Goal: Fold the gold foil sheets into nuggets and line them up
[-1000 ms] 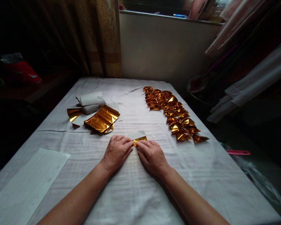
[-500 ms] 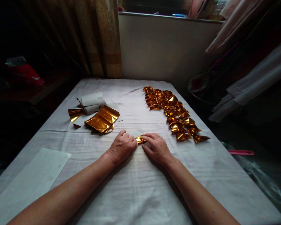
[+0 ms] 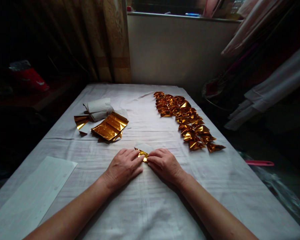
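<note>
A small gold foil paper, white on its back, lies on the white tablecloth in front of me. My left hand and my right hand rest side by side on the cloth, fingertips pinched on the paper's near edge, folding it. Most of the piece is hidden under my fingers. A stack of flat gold foil sheets lies to the far left. A long double row of several folded gold pieces runs along the right.
A roll of white paper and a loose gold scrap sit behind the sheets. A white sheet lies at the near left. The table's right edge drops to a dark floor with a pink object.
Both hands have drawn back slightly toward me with the paper between them. The fold has tightened, so less of the gold side shows.
</note>
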Available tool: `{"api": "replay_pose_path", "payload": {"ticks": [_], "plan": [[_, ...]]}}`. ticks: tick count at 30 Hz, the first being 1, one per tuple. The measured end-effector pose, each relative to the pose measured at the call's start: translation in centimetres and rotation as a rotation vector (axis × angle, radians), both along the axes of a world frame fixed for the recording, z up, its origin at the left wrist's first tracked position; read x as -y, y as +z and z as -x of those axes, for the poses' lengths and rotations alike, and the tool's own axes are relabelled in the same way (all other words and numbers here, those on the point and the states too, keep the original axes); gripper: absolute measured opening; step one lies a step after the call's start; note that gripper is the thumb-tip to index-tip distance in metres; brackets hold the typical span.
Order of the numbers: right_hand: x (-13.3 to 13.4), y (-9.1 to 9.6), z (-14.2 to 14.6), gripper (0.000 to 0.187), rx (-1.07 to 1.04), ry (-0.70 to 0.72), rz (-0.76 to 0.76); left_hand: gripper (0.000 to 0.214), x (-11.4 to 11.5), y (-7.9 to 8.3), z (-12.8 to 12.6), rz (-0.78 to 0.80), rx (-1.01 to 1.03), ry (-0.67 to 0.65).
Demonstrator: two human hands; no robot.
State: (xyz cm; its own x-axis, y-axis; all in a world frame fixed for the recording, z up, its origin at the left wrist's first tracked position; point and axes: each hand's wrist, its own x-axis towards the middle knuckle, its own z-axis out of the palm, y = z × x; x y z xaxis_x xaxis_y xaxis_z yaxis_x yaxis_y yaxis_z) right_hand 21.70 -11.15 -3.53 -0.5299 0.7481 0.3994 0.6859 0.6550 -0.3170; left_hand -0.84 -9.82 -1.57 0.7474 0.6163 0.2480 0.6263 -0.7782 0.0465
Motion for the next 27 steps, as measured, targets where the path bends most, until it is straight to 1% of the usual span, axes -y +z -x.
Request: {"api": "replay_pose_path", "payload": {"ticks": [4,9,13,19,24,27], "plan": [[0.1,-0.2,-0.9,0.016,-0.058,-0.013,0.048,0.042,1.3,-0.2,-0.2,0.024,-0.021,0.066],[0.0,-0.9,-1.6,0.014,-0.12,-0.108,0.076,0.042,1.4,-0.5,-0.2,0.041,-0.007,0.059],[-0.2,-0.8,-1.0,0.015,-0.105,-0.175,0.104,0.042,1.4,-0.5,-0.1,0.047,0.004,0.058],[-0.6,-0.5,0.0,0.016,-0.064,-0.276,0.108,0.045,1.4,-0.7,-0.1,0.052,-0.004,0.066],[-0.5,-0.6,0.3,0.012,-0.054,-0.318,0.103,0.05,1.5,-0.8,-0.1,0.063,-0.013,0.07],[-0.4,-0.6,0.4,0.01,-0.042,-0.33,0.11,0.047,1.6,-0.8,-0.1,0.06,-0.02,0.071]]}}
